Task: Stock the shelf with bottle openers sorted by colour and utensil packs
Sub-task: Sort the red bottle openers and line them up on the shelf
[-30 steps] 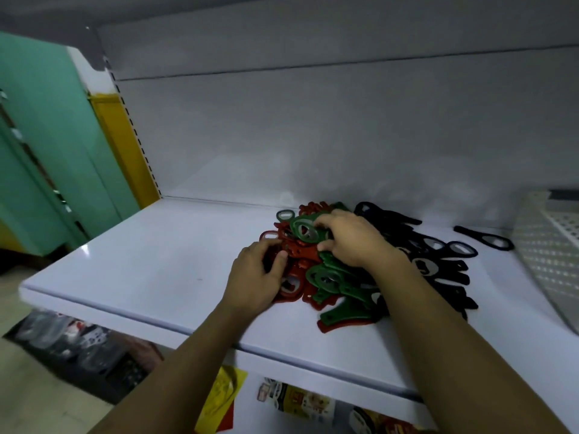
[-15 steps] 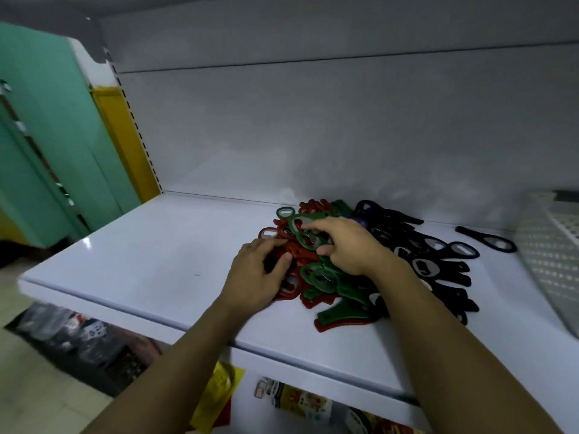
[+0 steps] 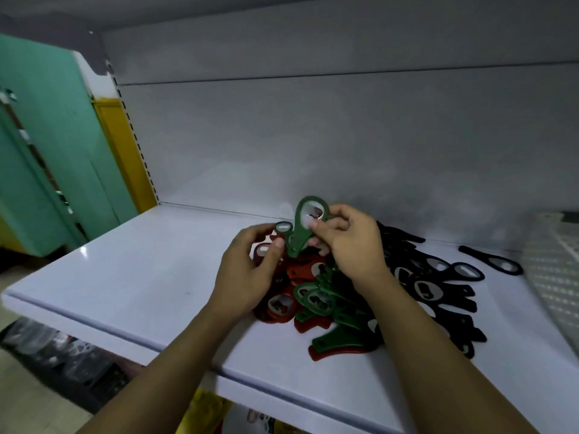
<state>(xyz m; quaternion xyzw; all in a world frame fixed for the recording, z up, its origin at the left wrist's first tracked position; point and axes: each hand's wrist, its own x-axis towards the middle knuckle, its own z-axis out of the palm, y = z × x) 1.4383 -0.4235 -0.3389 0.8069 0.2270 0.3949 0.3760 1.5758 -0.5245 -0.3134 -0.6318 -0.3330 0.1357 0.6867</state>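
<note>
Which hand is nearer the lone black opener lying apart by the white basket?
Right. The right hand is left of the lone black opener; the left hand lies farther left.

Single head cam, riding on the person's head, looking forward and down at the white shelf (image 3: 125,277). The wide lens is bowing the shelf's front edge. It's sitting close: both forearms are coming in from the bottom edge, with left hand (image 3: 247,274) and right hand (image 3: 354,245) near centre. The right is pinching a green opener (image 3: 305,233) mid-frame. Grey back panel (image 3: 344,136) is filling the top half, green wall (image 3: 47,151) is showing far left, and white basket (image 3: 554,277) is clipping the right edge.
</note>
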